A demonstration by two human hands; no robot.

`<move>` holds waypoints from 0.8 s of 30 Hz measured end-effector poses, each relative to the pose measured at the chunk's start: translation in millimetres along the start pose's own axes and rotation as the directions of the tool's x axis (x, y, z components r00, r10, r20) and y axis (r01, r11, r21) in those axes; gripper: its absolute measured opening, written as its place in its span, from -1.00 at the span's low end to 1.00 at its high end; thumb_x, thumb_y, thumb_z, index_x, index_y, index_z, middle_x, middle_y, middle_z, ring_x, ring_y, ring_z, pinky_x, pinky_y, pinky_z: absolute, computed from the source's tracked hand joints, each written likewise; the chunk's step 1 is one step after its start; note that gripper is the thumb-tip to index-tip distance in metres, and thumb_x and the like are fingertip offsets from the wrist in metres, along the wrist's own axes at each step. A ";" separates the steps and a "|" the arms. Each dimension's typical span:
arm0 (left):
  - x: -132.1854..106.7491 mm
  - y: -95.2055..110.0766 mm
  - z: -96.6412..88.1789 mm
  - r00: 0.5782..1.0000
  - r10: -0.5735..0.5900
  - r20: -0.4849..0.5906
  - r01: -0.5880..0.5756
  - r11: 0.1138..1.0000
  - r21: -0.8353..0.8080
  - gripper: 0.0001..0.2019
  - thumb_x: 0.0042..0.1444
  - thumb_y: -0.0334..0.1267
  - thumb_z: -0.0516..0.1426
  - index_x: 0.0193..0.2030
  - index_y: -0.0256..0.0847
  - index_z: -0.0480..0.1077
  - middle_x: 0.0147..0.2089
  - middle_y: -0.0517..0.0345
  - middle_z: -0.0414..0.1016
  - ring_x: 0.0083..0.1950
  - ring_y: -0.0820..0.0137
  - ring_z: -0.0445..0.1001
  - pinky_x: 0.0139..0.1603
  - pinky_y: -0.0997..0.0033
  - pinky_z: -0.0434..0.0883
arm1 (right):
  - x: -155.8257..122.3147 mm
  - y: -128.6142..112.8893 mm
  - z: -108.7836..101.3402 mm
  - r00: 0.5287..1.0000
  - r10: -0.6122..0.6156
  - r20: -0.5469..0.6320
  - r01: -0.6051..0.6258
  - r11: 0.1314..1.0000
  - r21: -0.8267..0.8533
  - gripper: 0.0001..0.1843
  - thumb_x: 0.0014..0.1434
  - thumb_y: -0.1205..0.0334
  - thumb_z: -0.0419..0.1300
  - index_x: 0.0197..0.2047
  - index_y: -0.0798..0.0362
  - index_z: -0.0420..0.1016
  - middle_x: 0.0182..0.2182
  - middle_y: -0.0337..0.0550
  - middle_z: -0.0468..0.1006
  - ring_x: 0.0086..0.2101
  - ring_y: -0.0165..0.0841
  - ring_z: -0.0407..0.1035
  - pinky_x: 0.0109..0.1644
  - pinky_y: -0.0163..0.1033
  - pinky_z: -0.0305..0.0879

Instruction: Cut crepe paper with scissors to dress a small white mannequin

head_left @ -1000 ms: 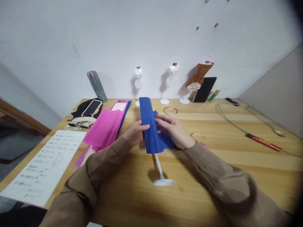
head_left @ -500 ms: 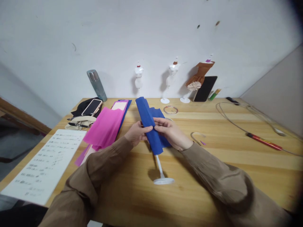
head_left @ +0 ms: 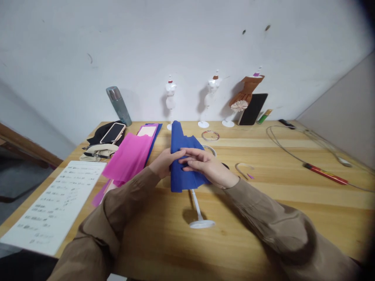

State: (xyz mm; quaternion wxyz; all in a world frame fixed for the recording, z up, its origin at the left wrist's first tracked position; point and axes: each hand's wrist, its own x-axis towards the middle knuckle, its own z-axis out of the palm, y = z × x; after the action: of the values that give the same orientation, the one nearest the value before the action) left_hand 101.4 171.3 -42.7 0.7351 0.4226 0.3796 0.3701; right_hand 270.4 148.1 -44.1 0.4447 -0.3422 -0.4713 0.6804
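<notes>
A sheet of blue crepe paper stands upright in front of me, its left side folded into a long band. Behind it, the upper part of a small white mannequin stand is hidden; only stem and round base show. My left hand is closed on the paper's left edge, thumb across the front. From the right, my right hand holds the paper with bent fingers, their tips close to the left thumb. Pink crepe paper lies left of my left hand.
Two bare mannequins and one in a brown paper dress stand along the wall. A written sheet, phone and bottle are left. A red-handled tool with its cord lies right, near a tape ring.
The folded blue paper has turned from leaning to nearly upright and lies wider across the front. My right hand's fingers have slid left over it; my left hand has shifted slightly left.
</notes>
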 end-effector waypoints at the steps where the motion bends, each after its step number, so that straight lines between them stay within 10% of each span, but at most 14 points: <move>1: 1.2 -0.2 -2.0 1.000 -0.011 -0.015 0.011 0.999 -0.039 -0.65 0.02 -0.17 0.34 -0.10 -0.34 0.53 -0.21 -0.04 0.62 -0.26 0.31 0.58 -0.21 0.37 0.52 | 0.8 -0.4 -1.7 1.000 -0.010 -0.008 0.010 1.000 -0.008 -0.55 -0.08 0.34 0.41 -0.05 -0.03 0.61 -0.09 -0.11 0.64 -0.17 -0.30 0.54 -0.18 -0.23 0.52; 7: 8.3 0.4 -14.4 0.991 -0.111 -0.078 0.092 0.972 -0.215 -0.65 0.06 -0.38 0.25 0.02 -0.37 0.47 -0.10 -0.13 0.63 -0.14 0.22 0.60 0.02 0.17 0.51 | 10.7 -1.0 -20.4 0.968 -0.072 -0.240 0.067 0.997 -0.030 -0.66 -0.06 0.40 0.39 -0.15 0.06 0.60 -0.23 -0.11 0.62 -0.37 -0.41 0.50 -0.40 -0.35 0.45; 19: 10.9 -4.0 -17.0 0.982 0.133 -0.136 -0.153 0.977 -0.146 -0.63 -0.26 -0.47 0.39 -0.22 -0.34 0.49 -0.22 -0.03 0.62 -0.22 0.27 0.57 0.00 0.19 0.45 | 11.1 9.1 -14.0 0.994 0.064 -0.083 -0.073 0.990 -0.121 -0.58 -0.04 0.29 0.37 -0.06 0.08 0.50 -0.22 -0.12 0.58 -0.46 -0.45 0.48 -0.49 -0.38 0.37; 24: 11.4 1.9 -16.7 0.967 0.189 -0.173 -0.216 0.965 -0.151 -0.59 -0.34 -0.55 0.36 -0.24 -0.31 0.48 -0.24 0.06 0.62 -0.22 0.30 0.56 0.02 0.20 0.43 | 7.5 10.9 -7.8 0.982 -0.182 -0.059 0.126 0.848 -0.514 -0.58 0.01 0.11 0.33 -0.07 0.11 0.54 -0.35 -0.15 0.55 -0.50 -0.43 0.36 -0.47 -0.30 0.29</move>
State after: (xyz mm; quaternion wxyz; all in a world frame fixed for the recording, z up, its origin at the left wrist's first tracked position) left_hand 91.4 187.5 -49.8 0.6942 0.3654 0.3582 0.5063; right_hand 271.5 155.9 -57.3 0.4162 -0.4439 -0.6355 0.4753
